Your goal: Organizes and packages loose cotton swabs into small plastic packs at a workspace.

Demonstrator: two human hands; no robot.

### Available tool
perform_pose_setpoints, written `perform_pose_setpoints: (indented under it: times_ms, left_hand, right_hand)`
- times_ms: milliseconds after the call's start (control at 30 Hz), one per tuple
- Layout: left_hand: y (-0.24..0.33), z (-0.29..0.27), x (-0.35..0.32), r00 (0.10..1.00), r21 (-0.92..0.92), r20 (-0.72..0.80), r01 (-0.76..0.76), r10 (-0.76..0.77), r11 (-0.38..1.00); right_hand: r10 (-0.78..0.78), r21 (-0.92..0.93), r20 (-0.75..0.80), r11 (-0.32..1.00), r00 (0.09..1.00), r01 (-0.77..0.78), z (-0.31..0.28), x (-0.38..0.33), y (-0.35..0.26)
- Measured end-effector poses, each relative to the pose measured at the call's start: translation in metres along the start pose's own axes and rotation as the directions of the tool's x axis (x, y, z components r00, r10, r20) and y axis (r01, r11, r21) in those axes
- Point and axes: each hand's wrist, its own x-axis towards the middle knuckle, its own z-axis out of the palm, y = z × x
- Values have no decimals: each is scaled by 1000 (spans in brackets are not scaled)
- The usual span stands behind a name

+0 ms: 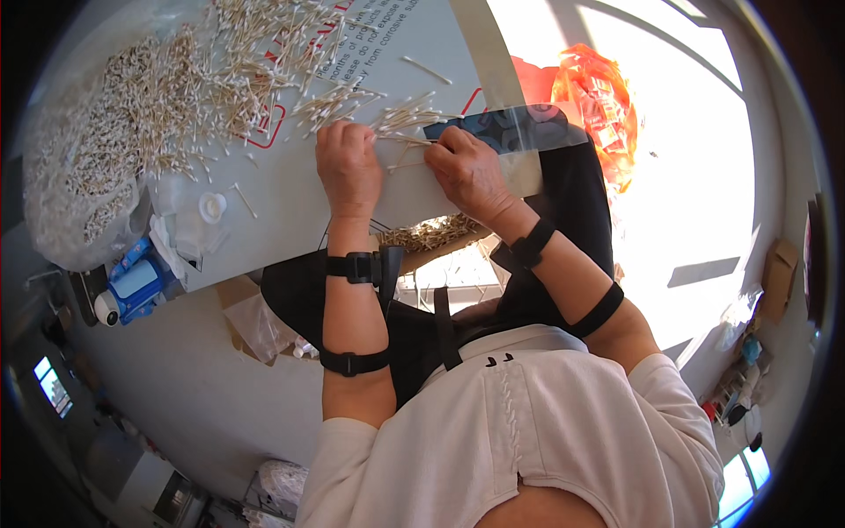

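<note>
Both my hands are closed over the near edge of a grey printed board (290, 224) that serves as a tabletop. My left hand (349, 167) has its fingers curled in beside a fan of loose cotton swabs (409, 114); what lies inside them is hidden. Thumb and fingers pressed together, my right hand (471, 172) meets the ends of a few cotton swabs that stretch toward my left fingertips. Just beyond the right hand lies a flat, shiny plastic bag (519, 130) with a dark printed part. One swab (428, 70) lies apart, farther back.
A large heap of cotton swabs (132, 114) spills from a clear bag at the far left. Near it are a small white round container (211, 209) and a blue packet (141, 280). More swabs (431, 233) lie below the board's edge. An orange plastic bag (598, 106) stands at right.
</note>
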Motion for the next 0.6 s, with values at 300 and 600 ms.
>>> perform_pose_setpoints:
  times_ms: [300, 600]
  left_hand:
    - [13, -10, 12, 972, 20, 190, -142, 135, 990]
    - [12, -38, 27, 929, -6, 348, 134, -124, 991]
  right_hand:
    - [-8, 7, -4, 1000, 1000, 8, -5, -6, 2]
    - [-17, 13, -23, 1000, 1000, 18, -4, -6, -1]
